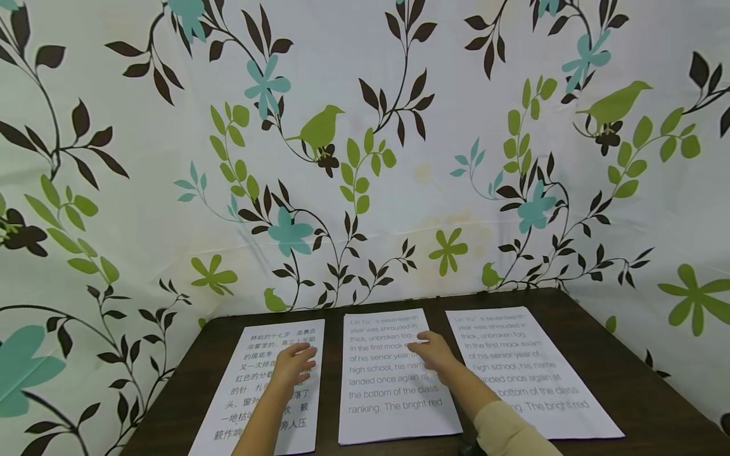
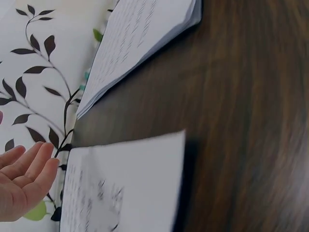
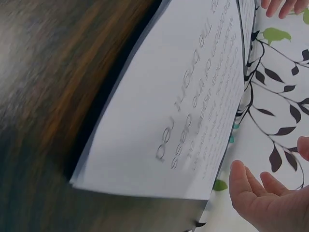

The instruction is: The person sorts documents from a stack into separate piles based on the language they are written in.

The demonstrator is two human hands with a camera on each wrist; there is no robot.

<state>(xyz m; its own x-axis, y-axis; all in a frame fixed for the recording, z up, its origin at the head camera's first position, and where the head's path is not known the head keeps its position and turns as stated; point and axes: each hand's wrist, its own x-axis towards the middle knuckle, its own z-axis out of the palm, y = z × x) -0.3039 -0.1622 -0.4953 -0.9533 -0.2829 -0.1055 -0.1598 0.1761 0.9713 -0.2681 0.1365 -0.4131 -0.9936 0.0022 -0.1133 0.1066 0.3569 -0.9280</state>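
Note:
Three stacks of printed paper lie side by side on a dark brown table. Over the left stack (image 1: 239,370), printed in Chinese, hovers my left hand (image 1: 293,365) with fingers loosely bent and nothing in them. My right hand (image 1: 436,351) overlaps the right edge of the middle stack (image 1: 388,421), which carries English text; it holds nothing. The right stack (image 1: 542,373) bears the same English lines, partly covered by my right forearm. In the left wrist view the left hand (image 2: 26,183) has relaxed fingers; the right hand (image 3: 265,200) looks alike in the right wrist view.
The wood-grain table (image 1: 604,354) shows between and around the stacks. Behind it hangs a white cloth (image 1: 399,190) printed with leaves, flowers and birds. A small dark object (image 1: 469,448) sits at the near edge by my right sleeve (image 1: 507,430).

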